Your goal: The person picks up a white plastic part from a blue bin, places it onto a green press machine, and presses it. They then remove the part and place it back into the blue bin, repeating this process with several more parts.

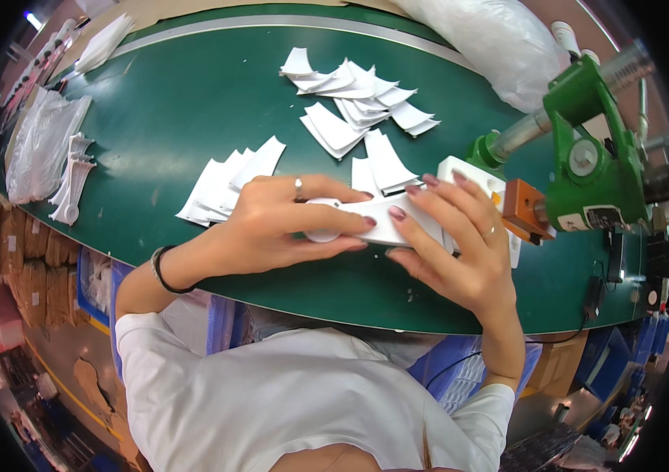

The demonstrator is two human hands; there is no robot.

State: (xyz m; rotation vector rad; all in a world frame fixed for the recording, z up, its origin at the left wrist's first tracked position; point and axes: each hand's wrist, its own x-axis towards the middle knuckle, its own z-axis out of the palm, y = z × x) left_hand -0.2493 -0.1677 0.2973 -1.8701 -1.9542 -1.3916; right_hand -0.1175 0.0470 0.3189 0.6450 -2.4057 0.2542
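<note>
A white curved plastic part (382, 225) lies between my hands above the near side of the table. My left hand (283, 219) is closed around its rounded left end, thumb below and fingers on top. From the other side my right hand (460, 248) grips the wider end, its fingers bent over the top. That end is partly hidden by my right fingers and meets a white block (454, 167) under a green hand press (586, 157). An orange-brown block (525, 206) sits at the press's ram, just right of my right fingers.
White curved panels (362, 90) lie in a loose pile beyond my hands, and a smaller stack (232, 177) is left of them. Slim white parts (75, 177) and a clear plastic bag (43, 141) rest at the table's left edge. A large plastic bag (492, 39) lies far right.
</note>
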